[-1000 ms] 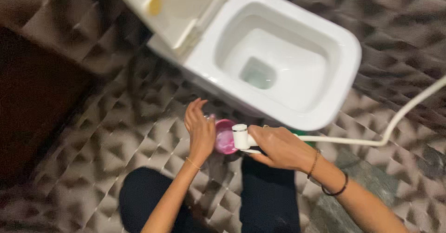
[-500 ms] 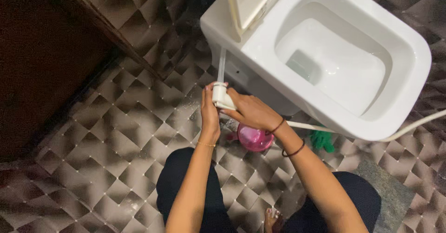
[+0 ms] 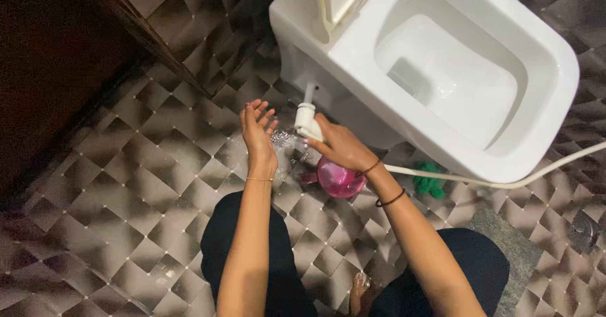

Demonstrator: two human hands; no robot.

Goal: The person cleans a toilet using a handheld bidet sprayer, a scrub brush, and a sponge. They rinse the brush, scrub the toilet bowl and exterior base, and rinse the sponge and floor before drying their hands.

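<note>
White spray head [image 3: 307, 120] stayed held tight in the right hand [image 3: 339, 145], low beside the toilet [image 3: 353, 58]. Left hand [image 3: 257, 131] had let go, opened flat, catching water above the floor [image 3: 158, 184].

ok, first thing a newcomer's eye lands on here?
The white toilet bowl fills the upper right, open over the dark diamond-tiled floor. Below its left corner, the right hand holds a white spray nozzle in its grip, water spraying toward the open left hand. A pink cup sits beneath the right wrist.
</note>
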